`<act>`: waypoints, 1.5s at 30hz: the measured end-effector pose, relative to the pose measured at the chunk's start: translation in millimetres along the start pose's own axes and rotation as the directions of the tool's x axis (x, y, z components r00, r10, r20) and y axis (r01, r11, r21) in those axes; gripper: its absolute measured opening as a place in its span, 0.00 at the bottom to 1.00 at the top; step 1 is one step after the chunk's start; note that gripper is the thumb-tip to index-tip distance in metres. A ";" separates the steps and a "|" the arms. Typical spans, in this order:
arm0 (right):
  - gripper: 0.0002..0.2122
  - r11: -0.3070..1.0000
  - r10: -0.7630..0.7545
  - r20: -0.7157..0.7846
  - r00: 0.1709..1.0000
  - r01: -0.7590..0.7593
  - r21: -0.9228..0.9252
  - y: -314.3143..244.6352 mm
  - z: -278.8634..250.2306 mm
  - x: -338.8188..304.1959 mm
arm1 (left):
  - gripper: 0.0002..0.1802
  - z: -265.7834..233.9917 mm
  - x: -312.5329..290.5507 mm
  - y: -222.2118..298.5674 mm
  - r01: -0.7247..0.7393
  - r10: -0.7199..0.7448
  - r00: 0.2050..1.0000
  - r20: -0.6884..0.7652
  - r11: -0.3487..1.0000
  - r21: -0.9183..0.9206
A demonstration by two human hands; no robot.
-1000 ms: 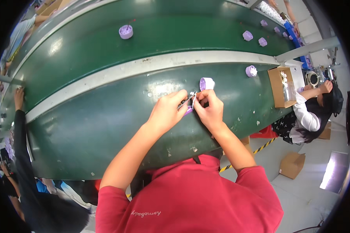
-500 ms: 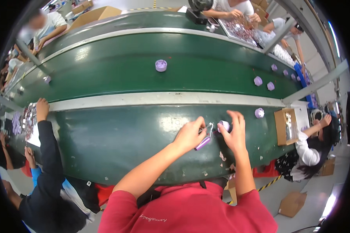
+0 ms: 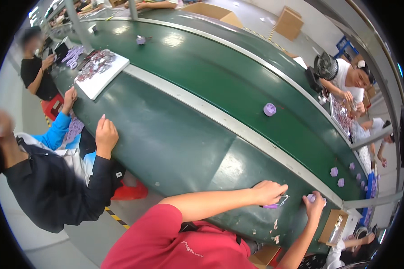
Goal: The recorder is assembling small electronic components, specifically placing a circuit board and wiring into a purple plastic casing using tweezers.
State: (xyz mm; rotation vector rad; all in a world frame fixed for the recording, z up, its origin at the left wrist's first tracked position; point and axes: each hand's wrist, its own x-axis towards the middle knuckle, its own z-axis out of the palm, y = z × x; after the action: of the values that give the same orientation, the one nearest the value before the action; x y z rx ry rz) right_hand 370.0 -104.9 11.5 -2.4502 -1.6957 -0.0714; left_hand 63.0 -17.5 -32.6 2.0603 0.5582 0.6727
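Note:
My left hand (image 3: 269,193) is closed over the workbench, its fingers round a small purple and silver item (image 3: 271,206). Thin white or metallic strands (image 3: 283,199) stick out beside the fingertips; the item's exact kind is hidden by the hand. To the right, my right hand (image 3: 315,205) has its thumb and fingers about a small round purple piece (image 3: 310,197), close to the bench surface. Some purple also shows at the far side of this hand. Pale scraps (image 3: 275,231) lie on the bench between my forearms.
Beyond a pale rail (image 3: 206,112) runs a green conveyor belt (image 3: 238,89) bearing a round purple piece (image 3: 269,109) and several others at right. A cardboard box (image 3: 333,226) stands right of my hand. A co-worker (image 3: 63,175) sits at left, near a white tray (image 3: 98,85) of parts.
The view has swung left and tilted, so the bench now slopes down to the right. My right hand has closed about the purple piece; the left keeps its item.

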 end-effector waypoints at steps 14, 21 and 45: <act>0.28 0.509 -0.288 0.188 0.939 -0.016 0.861 -114.7 -7.0 11.6 | 0.10 7.9 1.0 3.1 -0.309 0.306 0.947 0.093 0.951 0.020; 0.24 0.685 -0.392 -0.012 0.920 0.300 0.663 -228.6 3.3 97.1 | 0.10 7.5 2.4 -1.9 -0.316 0.312 0.947 0.080 0.948 0.038; 0.19 -0.051 -0.558 0.390 0.732 -0.500 0.864 -246.6 4.8 105.3 | 0.12 -6.0 3.3 4.9 -0.095 0.084 0.976 0.201 0.995 0.044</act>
State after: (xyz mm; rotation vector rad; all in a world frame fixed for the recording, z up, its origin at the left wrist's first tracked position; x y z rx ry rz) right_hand 177.1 78.1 46.3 -1.0337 -0.9918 1.7296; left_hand 62.4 -14.4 -24.8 2.1831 0.3738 0.4994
